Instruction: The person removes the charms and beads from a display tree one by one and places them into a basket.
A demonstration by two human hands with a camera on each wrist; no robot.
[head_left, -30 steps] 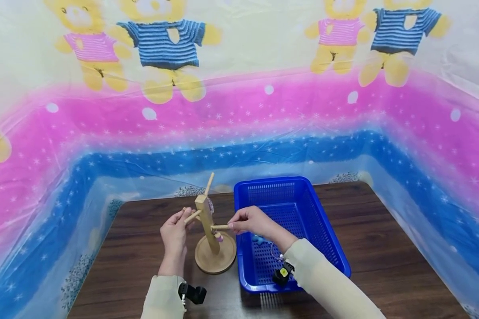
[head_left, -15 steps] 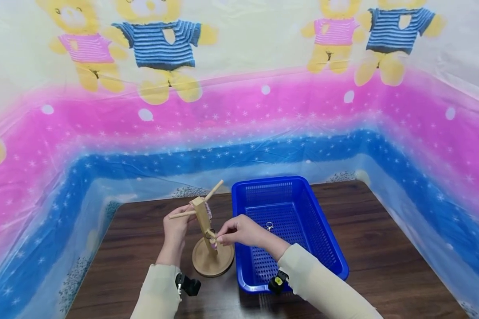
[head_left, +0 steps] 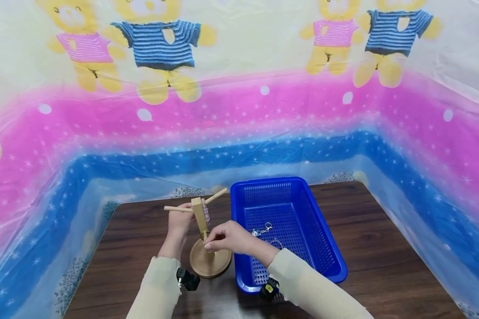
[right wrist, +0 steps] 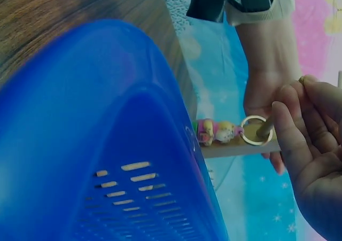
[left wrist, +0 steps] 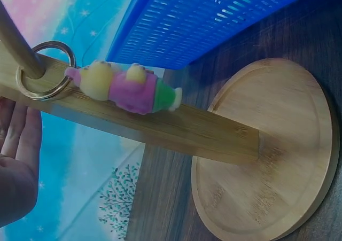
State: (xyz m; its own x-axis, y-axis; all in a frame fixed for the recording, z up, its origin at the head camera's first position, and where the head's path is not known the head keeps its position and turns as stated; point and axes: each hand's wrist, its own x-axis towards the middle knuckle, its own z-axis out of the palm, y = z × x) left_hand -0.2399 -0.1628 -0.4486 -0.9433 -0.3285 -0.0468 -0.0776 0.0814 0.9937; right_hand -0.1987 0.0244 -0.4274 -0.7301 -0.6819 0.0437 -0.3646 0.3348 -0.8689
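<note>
Toward the table's (head_left: pixel 135 248) left edge, the keyring's (left wrist: pixel 107 83) peg (left wrist: pixel 20 40) pointed nearward, pinched by right hand (head_left: pixel 227 237); left hand (head_left: pixel 179 221) behind post (left wrist: pixel 176 129), grip unclear.

Left hand (head_left: pixel 178 220): raised, partly hidden | right hand (head_left: pixel 230 237): thumb and fingers pinching | forearms (head_left: pixel 319 281): angled inward

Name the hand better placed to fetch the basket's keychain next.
Probably the right hand: it is nearer the blue basket and keychain, while the left hand is across the wooden stand.
</note>
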